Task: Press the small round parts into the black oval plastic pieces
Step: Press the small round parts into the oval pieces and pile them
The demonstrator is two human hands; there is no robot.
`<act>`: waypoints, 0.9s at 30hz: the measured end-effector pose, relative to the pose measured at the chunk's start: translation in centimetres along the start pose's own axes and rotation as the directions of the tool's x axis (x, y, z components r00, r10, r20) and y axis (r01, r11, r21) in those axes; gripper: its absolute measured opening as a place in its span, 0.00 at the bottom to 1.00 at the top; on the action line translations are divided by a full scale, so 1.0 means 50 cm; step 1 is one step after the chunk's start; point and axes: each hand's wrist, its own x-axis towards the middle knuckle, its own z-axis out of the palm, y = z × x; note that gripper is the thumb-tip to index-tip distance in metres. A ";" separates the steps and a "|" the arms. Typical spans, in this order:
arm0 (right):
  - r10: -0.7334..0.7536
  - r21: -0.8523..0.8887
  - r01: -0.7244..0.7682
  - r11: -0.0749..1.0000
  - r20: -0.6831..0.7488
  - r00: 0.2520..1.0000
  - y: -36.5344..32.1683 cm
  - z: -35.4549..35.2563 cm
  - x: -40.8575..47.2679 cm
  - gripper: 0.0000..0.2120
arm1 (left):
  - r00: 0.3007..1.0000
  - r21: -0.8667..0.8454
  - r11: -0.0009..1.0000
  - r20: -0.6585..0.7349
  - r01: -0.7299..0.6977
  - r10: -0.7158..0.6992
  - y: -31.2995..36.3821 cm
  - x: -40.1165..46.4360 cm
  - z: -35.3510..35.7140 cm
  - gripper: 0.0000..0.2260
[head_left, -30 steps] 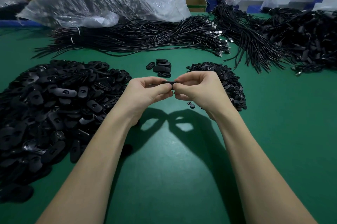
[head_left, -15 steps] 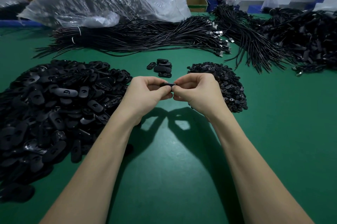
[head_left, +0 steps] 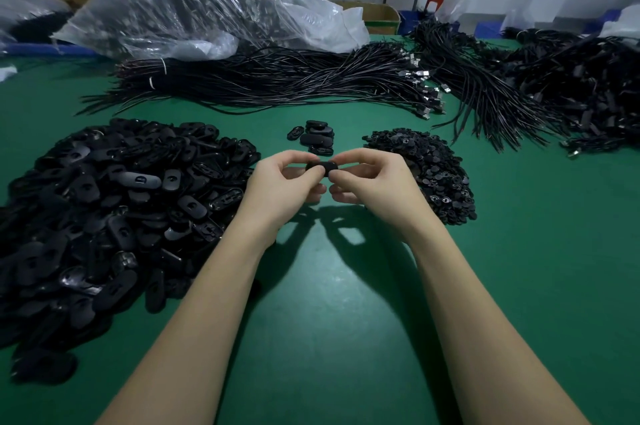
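Far left I see the big heap of black oval pieces [head_left: 114,203] on the green table [head_left: 346,320]. My left hand [head_left: 284,187] pinches 1 oval piece [head_left: 321,166] with curled fingers, held above the table; my right hand [head_left: 370,182] grips its other end. Right of that sits the pile of small round parts [head_left: 429,168].

Factory bench (heaped parts [head_left: 114,203], cables [head_left: 277,85]).

Fingers hide most of the oval piece [head_left: 322,166]; any round part perhaps hidden.
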 end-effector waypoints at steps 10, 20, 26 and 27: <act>0.093 -0.233 -0.142 0.962 -0.210 0.973 -0.019 0.037 0.194 0.06 | 0.993 0.547 0.828 0.070 -0.120 0.097 0.001 -0.010 0.005 0.06; -0.033 -0.633 -0.005 0.774 -0.049 0.998 -0.056 0.055 0.239 0.07 | 0.989 0.622 0.771 0.132 -0.134 0.065 0.001 -0.012 0.007 0.06; 0.101 -0.726 0.354 0.589 0.501 0.860 -0.137 0.152 0.185 0.07 | 0.990 0.655 0.749 0.138 -0.101 0.013 0.010 -0.016 0.012 0.06; 0.128 -0.724 0.377 0.577 0.536 0.834 -0.143 0.174 0.178 0.08 | 0.990 0.675 0.732 0.142 -0.095 -0.003 0.014 -0.016 0.012 0.06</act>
